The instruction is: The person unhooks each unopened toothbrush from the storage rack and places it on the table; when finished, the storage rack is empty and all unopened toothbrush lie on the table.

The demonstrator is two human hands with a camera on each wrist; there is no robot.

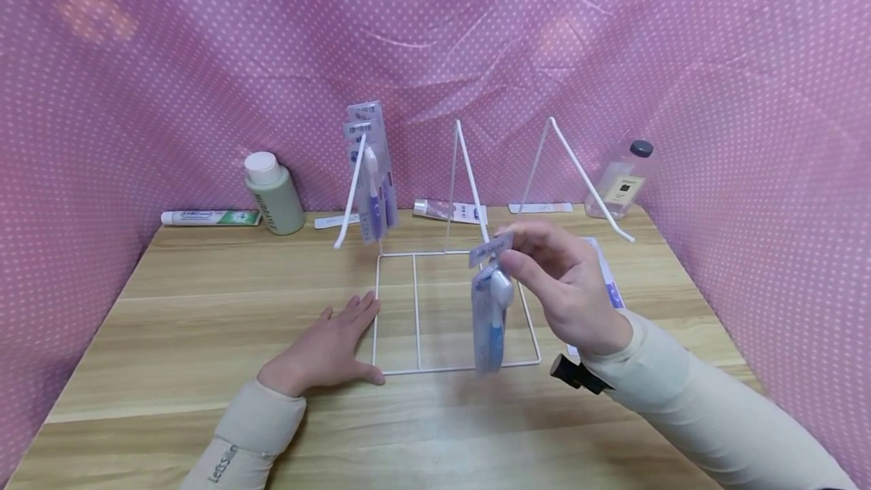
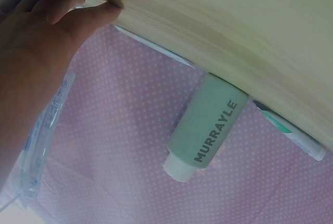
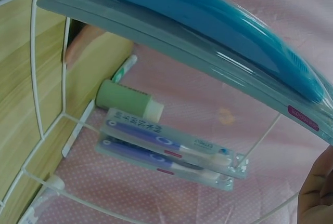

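Observation:
My right hand (image 1: 568, 286) pinches the top card of a packaged blue toothbrush (image 1: 497, 324) between thumb and fingers. The pack hangs upright over the base of a white wire display rack (image 1: 416, 312), beside the end of the middle hook (image 1: 472, 180). On the left hook, several packaged purple toothbrushes (image 1: 373, 199) hang one behind another. My left hand (image 1: 327, 350) rests on the table with fingers spread, against the rack base's left side. In the right wrist view the blue toothbrush (image 3: 208, 26) fills the top. Another purple toothbrush pack (image 1: 610, 278) lies partly hidden behind my right hand.
A green bottle (image 1: 277, 199) and a toothpaste tube (image 1: 211, 218) are at the back left. Behind the rack lies another tube (image 1: 449, 211). The rack's right hook (image 1: 592, 189) reaches toward a clear bottle (image 1: 622, 184). Pink dotted cloth (image 1: 435, 36) surrounds the wooden table (image 1: 170, 369).

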